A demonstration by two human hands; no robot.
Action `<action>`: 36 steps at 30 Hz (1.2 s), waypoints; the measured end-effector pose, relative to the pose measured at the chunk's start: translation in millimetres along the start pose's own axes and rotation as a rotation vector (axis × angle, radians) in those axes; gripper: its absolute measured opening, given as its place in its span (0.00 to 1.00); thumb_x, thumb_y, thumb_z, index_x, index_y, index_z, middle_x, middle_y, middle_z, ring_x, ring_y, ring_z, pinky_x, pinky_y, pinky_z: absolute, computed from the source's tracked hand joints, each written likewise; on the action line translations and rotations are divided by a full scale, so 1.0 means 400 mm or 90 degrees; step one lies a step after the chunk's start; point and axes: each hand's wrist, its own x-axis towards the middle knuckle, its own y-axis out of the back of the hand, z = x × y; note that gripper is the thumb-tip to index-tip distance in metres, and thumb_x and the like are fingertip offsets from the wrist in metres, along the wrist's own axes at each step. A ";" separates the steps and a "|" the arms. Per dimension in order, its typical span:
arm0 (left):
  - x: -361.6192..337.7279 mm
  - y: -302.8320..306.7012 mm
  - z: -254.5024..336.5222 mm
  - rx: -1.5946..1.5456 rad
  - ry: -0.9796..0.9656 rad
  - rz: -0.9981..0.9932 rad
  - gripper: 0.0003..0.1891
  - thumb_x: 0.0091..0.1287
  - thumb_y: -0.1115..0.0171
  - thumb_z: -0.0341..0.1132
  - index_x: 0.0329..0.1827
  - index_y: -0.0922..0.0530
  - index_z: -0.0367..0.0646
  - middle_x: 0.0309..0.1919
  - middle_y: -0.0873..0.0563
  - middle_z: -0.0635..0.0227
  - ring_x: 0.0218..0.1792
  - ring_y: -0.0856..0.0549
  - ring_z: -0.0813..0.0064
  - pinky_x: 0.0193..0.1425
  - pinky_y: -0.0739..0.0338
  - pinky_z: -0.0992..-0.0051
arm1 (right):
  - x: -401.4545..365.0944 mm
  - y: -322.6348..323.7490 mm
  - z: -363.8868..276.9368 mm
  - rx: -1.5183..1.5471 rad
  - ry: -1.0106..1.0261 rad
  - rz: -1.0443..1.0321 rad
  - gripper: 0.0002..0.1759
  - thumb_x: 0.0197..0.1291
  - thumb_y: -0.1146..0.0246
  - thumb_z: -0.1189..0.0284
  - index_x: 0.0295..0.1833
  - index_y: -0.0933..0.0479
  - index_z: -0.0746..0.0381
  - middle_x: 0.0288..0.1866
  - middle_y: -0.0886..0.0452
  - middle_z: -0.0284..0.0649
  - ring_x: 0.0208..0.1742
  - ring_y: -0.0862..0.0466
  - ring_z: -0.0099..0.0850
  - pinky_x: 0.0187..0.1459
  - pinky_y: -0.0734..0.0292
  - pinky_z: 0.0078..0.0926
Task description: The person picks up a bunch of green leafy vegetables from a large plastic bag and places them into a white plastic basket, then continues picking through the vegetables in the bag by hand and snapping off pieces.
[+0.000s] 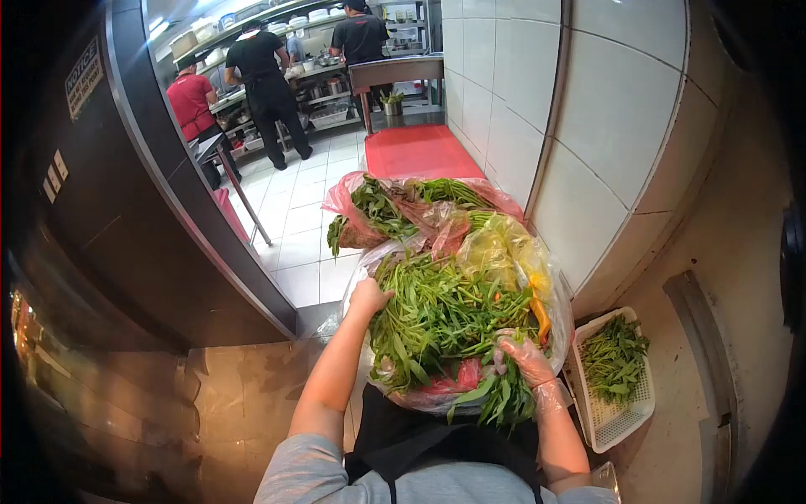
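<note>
A large pile of leafy greens (428, 311) lies in an open clear plastic bag (564, 302) in front of my body. At the pile's left edge, my bare left hand (368, 296) is closed on the bag's rim, its thumb pointing inward over the leaves. My right hand (527, 359), in a clear plastic glove, is closed around a bunch of leafy greens (509, 399) that hangs at the near right edge. Orange peppers (542, 317) and a yellowish plastic bag (495, 250) lie at the pile's right side. Pink plastic (453, 378) shows under the near leaves.
Pink bags of greens (369, 210) sit just beyond, before a red board (420, 153). A white perforated basket (645, 401) with greens stands low on the right. Tiled wall (504, 109) borders the right, a dark partition (126, 202) the left. Several people work at far shelves.
</note>
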 end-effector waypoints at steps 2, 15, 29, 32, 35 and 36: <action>0.017 -0.014 -0.016 -0.006 -0.007 0.029 0.29 0.51 0.27 0.55 0.42 0.16 0.36 0.40 0.13 0.51 0.44 0.14 0.53 0.48 0.20 0.61 | -0.020 -0.037 -0.075 0.103 -0.042 -0.074 0.21 0.61 0.34 0.61 0.52 0.28 0.64 0.32 0.23 0.37 0.31 0.22 0.27 0.37 0.25 0.24; -0.150 0.177 0.099 -0.301 -0.308 -0.005 0.10 0.52 0.28 0.31 0.36 0.14 0.38 0.22 0.17 0.69 0.24 0.20 0.79 0.32 0.25 0.77 | 0.002 -0.033 -0.107 0.165 0.038 -0.020 0.19 0.54 0.29 0.72 0.49 0.25 0.65 0.34 0.19 0.37 0.31 0.19 0.24 0.36 0.25 0.22; -0.320 0.233 0.331 -0.482 -0.481 0.192 0.09 0.56 0.30 0.23 0.40 0.18 0.36 0.30 0.15 0.67 0.30 0.17 0.82 0.35 0.21 0.82 | 0.052 -0.169 -0.261 -0.309 0.553 0.151 0.08 0.54 0.33 0.79 0.41 0.20 0.65 0.34 0.21 0.47 0.36 0.20 0.44 0.41 0.26 0.34; -0.350 0.185 0.366 -0.521 -0.548 0.213 0.08 0.56 0.31 0.22 0.39 0.18 0.36 0.31 0.16 0.66 0.30 0.15 0.81 0.34 0.21 0.81 | 0.050 -0.176 -0.272 -0.316 0.608 0.171 0.06 0.54 0.35 0.80 0.38 0.21 0.65 0.34 0.21 0.47 0.35 0.21 0.45 0.39 0.26 0.36; -0.374 0.154 0.377 -0.544 -0.575 0.208 0.10 0.56 0.30 0.22 0.40 0.19 0.36 0.33 0.16 0.66 0.31 0.15 0.81 0.34 0.21 0.82 | 0.027 -0.152 -0.267 -0.364 0.560 0.190 0.04 0.55 0.36 0.79 0.37 0.22 0.66 0.33 0.22 0.48 0.34 0.21 0.46 0.37 0.26 0.36; -0.379 0.143 0.377 -0.629 -0.547 0.144 0.12 0.56 0.29 0.22 0.43 0.20 0.36 0.33 0.16 0.66 0.31 0.16 0.81 0.34 0.22 0.82 | 0.027 -0.133 -0.252 -0.434 0.576 0.227 0.04 0.55 0.36 0.80 0.36 0.22 0.66 0.34 0.21 0.45 0.34 0.20 0.42 0.38 0.26 0.34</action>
